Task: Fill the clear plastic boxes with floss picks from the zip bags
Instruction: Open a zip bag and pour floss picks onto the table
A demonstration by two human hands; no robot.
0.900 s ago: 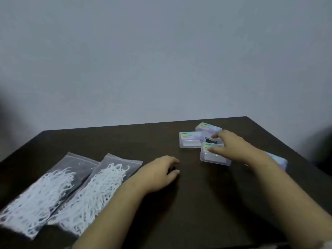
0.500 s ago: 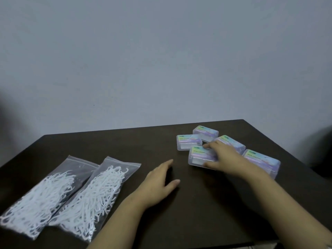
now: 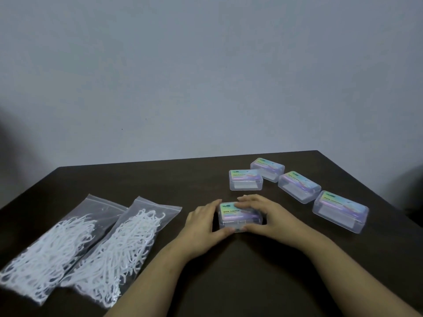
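A clear plastic box [image 3: 238, 217] with a colourful label sits on the dark table [image 3: 229, 282] near the middle, lid closed. My left hand [image 3: 202, 221] holds its left side, thumb on the front edge. My right hand [image 3: 263, 216] grips its right side, fingers over the lid. Two zip bags of white floss picks lie at the left: one [image 3: 49, 245] at the far left, the other [image 3: 119, 248] beside it, nearer my left arm.
Several more closed clear boxes stand at the back right: one [image 3: 245, 179] just behind my hands, another [image 3: 267, 169] further back, a third [image 3: 298, 186] and a larger-looking one [image 3: 340, 210] near the right table edge. A plain wall rises behind.
My right hand has pulled one box away from the group toward me and to the middle. My left hand has moved right and taken hold of the box's left side.
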